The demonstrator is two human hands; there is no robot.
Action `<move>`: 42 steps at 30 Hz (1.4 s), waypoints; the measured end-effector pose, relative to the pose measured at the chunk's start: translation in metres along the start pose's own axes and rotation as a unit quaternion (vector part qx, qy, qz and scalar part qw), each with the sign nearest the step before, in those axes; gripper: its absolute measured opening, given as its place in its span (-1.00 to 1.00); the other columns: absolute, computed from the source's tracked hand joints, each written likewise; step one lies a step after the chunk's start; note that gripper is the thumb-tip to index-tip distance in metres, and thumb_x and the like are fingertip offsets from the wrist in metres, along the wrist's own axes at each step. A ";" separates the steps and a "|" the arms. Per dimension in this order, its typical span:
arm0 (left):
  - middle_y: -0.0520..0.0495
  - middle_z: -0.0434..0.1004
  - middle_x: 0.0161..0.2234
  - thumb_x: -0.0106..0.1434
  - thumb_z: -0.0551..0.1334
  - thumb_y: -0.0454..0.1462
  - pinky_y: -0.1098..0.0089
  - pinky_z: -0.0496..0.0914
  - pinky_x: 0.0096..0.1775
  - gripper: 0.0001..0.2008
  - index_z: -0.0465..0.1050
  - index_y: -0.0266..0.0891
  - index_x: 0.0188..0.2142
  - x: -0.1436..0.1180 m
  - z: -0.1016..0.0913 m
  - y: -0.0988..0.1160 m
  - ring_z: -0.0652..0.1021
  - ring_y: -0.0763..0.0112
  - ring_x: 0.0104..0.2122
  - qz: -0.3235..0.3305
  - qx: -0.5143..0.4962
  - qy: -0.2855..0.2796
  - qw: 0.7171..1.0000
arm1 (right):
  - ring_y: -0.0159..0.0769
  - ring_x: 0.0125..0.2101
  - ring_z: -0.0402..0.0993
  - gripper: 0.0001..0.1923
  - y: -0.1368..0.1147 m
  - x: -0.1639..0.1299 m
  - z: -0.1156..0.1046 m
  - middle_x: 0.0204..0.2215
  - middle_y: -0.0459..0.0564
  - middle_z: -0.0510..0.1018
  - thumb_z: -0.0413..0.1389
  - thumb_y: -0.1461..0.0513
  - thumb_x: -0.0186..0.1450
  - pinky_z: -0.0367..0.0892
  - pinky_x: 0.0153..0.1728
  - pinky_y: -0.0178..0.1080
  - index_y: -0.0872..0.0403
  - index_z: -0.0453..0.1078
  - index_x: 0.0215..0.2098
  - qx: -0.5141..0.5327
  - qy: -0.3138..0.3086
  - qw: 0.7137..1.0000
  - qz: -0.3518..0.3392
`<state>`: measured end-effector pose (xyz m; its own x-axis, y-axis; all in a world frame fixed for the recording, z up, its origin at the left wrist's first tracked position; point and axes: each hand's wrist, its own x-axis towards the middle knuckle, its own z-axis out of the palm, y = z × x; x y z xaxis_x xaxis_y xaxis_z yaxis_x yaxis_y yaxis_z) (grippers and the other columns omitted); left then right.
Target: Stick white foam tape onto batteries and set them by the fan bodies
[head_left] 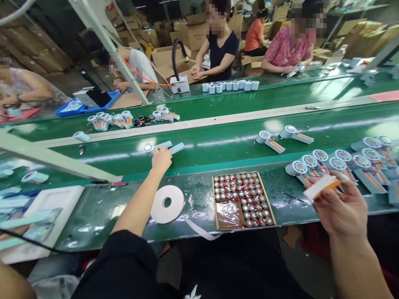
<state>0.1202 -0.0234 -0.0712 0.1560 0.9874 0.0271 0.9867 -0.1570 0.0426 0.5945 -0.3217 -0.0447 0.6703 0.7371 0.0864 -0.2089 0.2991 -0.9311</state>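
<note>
Taking the box of cells [230,214] as centre, I see my left hand [162,160] at ten o'clock, on a pale-blue unit [149,150] on the green belt [218,143]; whether it grips, I cannot tell. At three o'clock, my right hand [344,205] pinches a white-and-orange piece [319,188].

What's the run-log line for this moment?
left hand: at pale-blue part on green belt | right hand: holding white-and-orange piece | tape roll: lying flat, left of part-filled box

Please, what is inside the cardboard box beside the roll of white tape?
In the box are many small round parts; near its left front corner, a shiny brown surface shows. Whatever lies under the parts is covered.
</note>
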 end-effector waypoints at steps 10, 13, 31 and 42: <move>0.00 0.59 0.06 0.18 0.35 -0.23 0.37 0.41 0.00 -0.86 0.69 -0.11 -0.27 0.022 0.023 0.168 0.55 0.26 -0.04 0.243 -0.128 -0.129 0.953 | -0.25 -0.18 0.65 -0.64 0.104 0.104 0.163 -0.17 -0.04 0.68 0.24 0.18 0.40 0.52 -0.10 -0.25 0.04 0.42 0.14 -0.392 -0.391 0.816 -0.168; 0.00 0.65 -0.07 0.27 0.26 -0.21 0.41 0.39 -0.10 -0.79 0.66 -0.09 -0.16 0.023 0.016 0.163 0.57 0.30 -0.11 0.224 -0.157 -0.131 0.953 | -0.19 -0.23 0.63 -0.63 0.124 0.110 0.183 -0.26 -0.06 0.68 0.30 0.19 0.37 0.46 -0.18 -0.27 0.02 0.45 0.13 -0.470 -0.446 0.736 -0.193; -0.11 0.64 -0.05 0.41 0.25 -0.13 0.17 0.43 0.12 -0.75 0.60 -0.25 -0.12 0.020 0.031 0.189 0.59 0.26 -0.01 0.130 -0.285 -0.101 0.944 | -0.08 -0.12 0.60 -0.61 0.112 0.108 0.187 -0.13 0.05 0.66 -0.08 0.03 0.58 0.36 -0.10 -0.22 -0.09 0.50 0.16 -0.655 -0.534 0.466 -0.263; -0.13 0.60 -0.10 0.45 0.24 -0.07 0.14 0.51 0.06 -0.67 0.52 -0.31 -0.06 0.023 0.037 0.208 0.59 0.31 -0.10 0.082 -0.334 -0.085 0.935 | -0.03 -0.10 0.60 -0.54 0.135 0.099 0.203 -0.08 0.23 0.63 0.00 -0.02 0.56 0.43 -0.05 -0.10 0.16 0.53 0.06 -0.684 -0.535 0.435 -0.237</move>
<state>0.3304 -0.0323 -0.0989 0.3634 0.9291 -0.0683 0.7090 -0.2282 0.6673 0.4882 -0.0854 -0.0899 -0.4611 0.8684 -0.1822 0.8828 0.4698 0.0053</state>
